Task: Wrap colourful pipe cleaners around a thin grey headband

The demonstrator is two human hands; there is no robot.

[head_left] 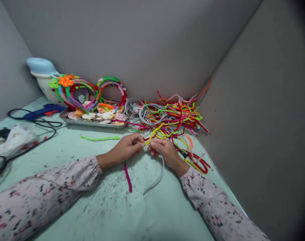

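Note:
A thin grey headband [162, 170] spans both of my hands, its bare end curving down below my right hand [164, 150]. My left hand [131, 145] is closed around the band's other side. A strip wrapped in magenta and green pipe cleaner [127, 177] hangs below that hand; it looks like the same band, but the join is hidden by my fingers. Between my fingertips a yellow pipe cleaner [154, 133] crosses the band, its free end pointing up and right. My right hand pinches the band just beside it. Which fingers press the yellow piece is unclear.
Behind lie loose pipe cleaners [182, 115] and bare grey bands [152, 113]. A metal tray [97, 124] holds shells and finished headbands [78, 88]. A green pipe cleaner [99, 138], scissors [192, 161], a blue glue gun [42, 112] with black cord, and a lidded bin [45, 82] surround the workspace.

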